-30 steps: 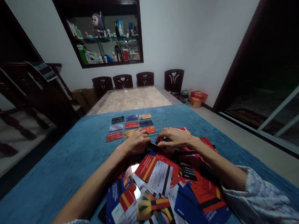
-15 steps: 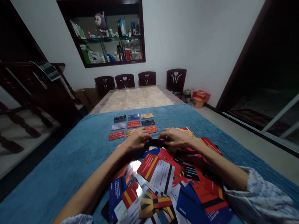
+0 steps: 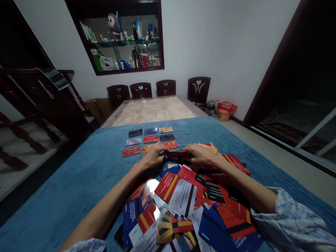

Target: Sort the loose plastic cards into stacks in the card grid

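Between my two hands a dark red card (image 3: pixel 177 154) is held up, tilted so that I see it nearly edge-on. My left hand (image 3: pixel 155 155) pinches its left end, and my right hand (image 3: pixel 199 154) grips its right end. Below them spreads a loose heap of cards (image 3: pixel 182 197), red, blue, white, black and gold, many with dark stripes. Just beyond my left hand, cards lie in rows, among them a red card (image 3: pixel 131 151), another red card (image 3: pixel 150 139) and a gold card (image 3: pixel 165 129). My left hand partly covers a gold card (image 3: pixel 146 149) in the nearest row.
A blue cloth (image 3: pixel 75 182) covers the near part of the table; the far end shows a beige top (image 3: pixel 156 109). Several dark chairs (image 3: pixel 166 88) stand behind it. A wall cabinet (image 3: pixel 125 42) holds bottles and a plush toy. An orange tub (image 3: pixel 224 114) sits on the floor.
The card between my hands has tilted to show more of its red face and has risen slightly. My hands have moved slightly apart. The heap and the rows look the same.
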The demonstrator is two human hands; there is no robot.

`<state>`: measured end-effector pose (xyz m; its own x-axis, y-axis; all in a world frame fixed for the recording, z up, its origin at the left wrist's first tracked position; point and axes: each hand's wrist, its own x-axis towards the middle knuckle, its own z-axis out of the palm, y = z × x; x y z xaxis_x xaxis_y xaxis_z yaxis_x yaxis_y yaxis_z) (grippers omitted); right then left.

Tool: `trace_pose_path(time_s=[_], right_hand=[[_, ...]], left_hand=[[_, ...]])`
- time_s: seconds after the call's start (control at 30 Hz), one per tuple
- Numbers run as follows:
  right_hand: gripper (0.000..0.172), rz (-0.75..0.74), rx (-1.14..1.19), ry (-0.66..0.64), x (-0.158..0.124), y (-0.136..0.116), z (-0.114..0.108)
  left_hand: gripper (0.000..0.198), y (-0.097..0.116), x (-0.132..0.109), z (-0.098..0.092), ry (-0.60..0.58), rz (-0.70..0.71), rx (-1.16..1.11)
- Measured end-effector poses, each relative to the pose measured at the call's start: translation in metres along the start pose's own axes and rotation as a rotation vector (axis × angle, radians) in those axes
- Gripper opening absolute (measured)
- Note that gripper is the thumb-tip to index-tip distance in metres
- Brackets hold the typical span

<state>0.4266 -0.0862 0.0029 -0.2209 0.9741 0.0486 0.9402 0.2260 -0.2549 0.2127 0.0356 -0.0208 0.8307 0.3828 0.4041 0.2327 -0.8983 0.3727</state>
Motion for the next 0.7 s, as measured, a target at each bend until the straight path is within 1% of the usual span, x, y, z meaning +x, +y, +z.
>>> trace_pose_path(time_s=[0.07,0.23,0.4,0.5,0.6,0.7], right_hand=[[0.023,-0.012,0.001,0.025,0.002,0.004,0.003],[0.020,-0.073,0.030,0.149,0.007,0.015,0.011],[0.015,-0.117,0.097,0.343,0.008,0.019,0.014],[0.015,-0.128,0.139,0.430,0.009,0.017,0.015],[0.015,-0.111,0.151,0.473,0.009,0.013,0.014],[0.016,-0.101,0.106,0.489,0.008,0.008,0.011]], left_hand=[[0.026,0.001,0.000,-0.001,0.002,-0.023,-0.007],[0.026,0.001,0.000,-0.002,0.001,-0.051,-0.007],[0.023,0.002,-0.001,0.000,0.009,-0.052,0.007],[0.020,0.004,-0.001,-0.001,-0.006,-0.049,-0.006],[0.016,0.006,0.000,-0.004,-0.017,-0.052,-0.035],[0.018,0.009,0.001,-0.007,0.017,-0.059,-0.076]])
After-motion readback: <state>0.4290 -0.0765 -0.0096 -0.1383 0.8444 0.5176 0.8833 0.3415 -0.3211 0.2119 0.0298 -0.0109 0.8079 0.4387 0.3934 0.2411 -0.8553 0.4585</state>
